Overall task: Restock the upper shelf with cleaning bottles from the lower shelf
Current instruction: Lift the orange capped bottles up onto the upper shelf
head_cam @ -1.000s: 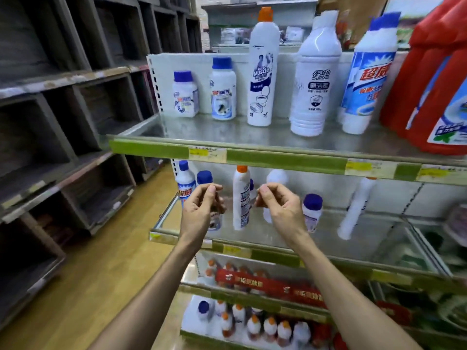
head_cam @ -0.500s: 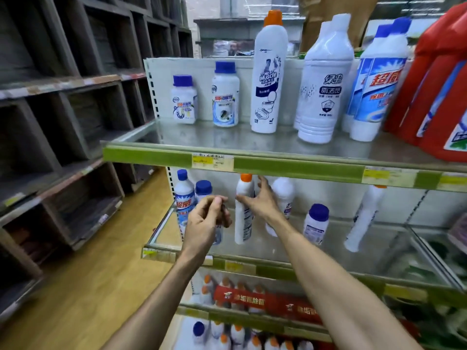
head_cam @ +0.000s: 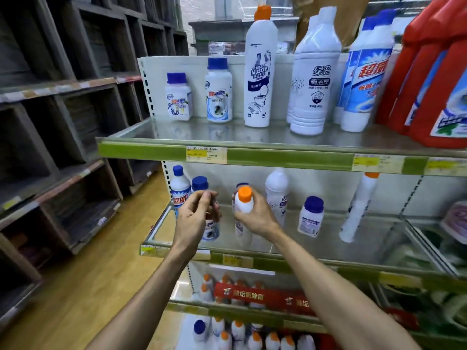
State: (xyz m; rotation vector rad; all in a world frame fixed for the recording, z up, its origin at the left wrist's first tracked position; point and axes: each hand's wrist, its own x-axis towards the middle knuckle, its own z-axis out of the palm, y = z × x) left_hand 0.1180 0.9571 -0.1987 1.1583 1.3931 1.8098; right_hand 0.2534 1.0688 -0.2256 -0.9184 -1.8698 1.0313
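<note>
My right hand [head_cam: 257, 217] grips the neck of a white bottle with an orange cap [head_cam: 244, 198] on the lower shelf [head_cam: 366, 246]; its top leans toward me. Just left of it, my left hand [head_cam: 195, 218] hovers with curled fingers in front of a blue-capped jar [head_cam: 200, 183], and I cannot tell whether it holds the jar. The upper shelf [head_cam: 278, 137] carries two small blue-capped jars [head_cam: 219, 92], a tall Mr Muscle bottle [head_cam: 259, 72] and white bottles [head_cam: 316, 79], with bare metal along its front.
The lower shelf also holds a blue-capped bottle [head_cam: 180, 188], a white bottle [head_cam: 276, 193], a small jar [head_cam: 311, 218] and a leaning orange-capped bottle [head_cam: 358, 208]. Red jugs [head_cam: 434, 84] fill the upper right. Dark wooden cubbies [head_cam: 63, 122] line the left aisle.
My right hand reached in from an idle pose, closed round the orange-capped bottle's neck and tipped it toward me. My left hand kept its place by the blue-capped jar.
</note>
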